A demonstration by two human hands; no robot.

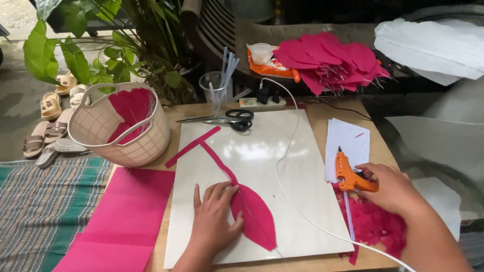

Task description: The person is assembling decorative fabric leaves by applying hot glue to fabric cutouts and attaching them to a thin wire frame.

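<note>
While the striped mat point(45, 206) lies at far left below a row of sandals point(50, 121), a cream lattice basket point(121, 131) stands on the counter's point(312, 113) left corner with pink pieces inside, and a flat pink sheet point(126, 216) lies just in front of it, overhanging the counter edge. Right of these sits a pale glossy board point(282, 171). On it the left hand point(214, 216) rests palm down, fingers spread and flat, gripping nothing, pressing the left edge of a pink leaf-shaped cutout point(254, 214) whose narrow stem runs up-left to a crossing pink strip point(191, 147). Scissors point(229, 119) lie at the board's top edge, near a clear cup of sticks point(217, 85) and a power strip point(262, 103). A white cord point(287, 166) crosses the board. Further right, the right hand point(390, 189) is closed around the handle of an orange glue gun point(350, 174), nozzle pointing away, over white paper point(348, 146) and pink scraps point(375, 224). Behind, a heap of pink petals point(333, 58) sits beside white sheets point(433, 48).
</note>
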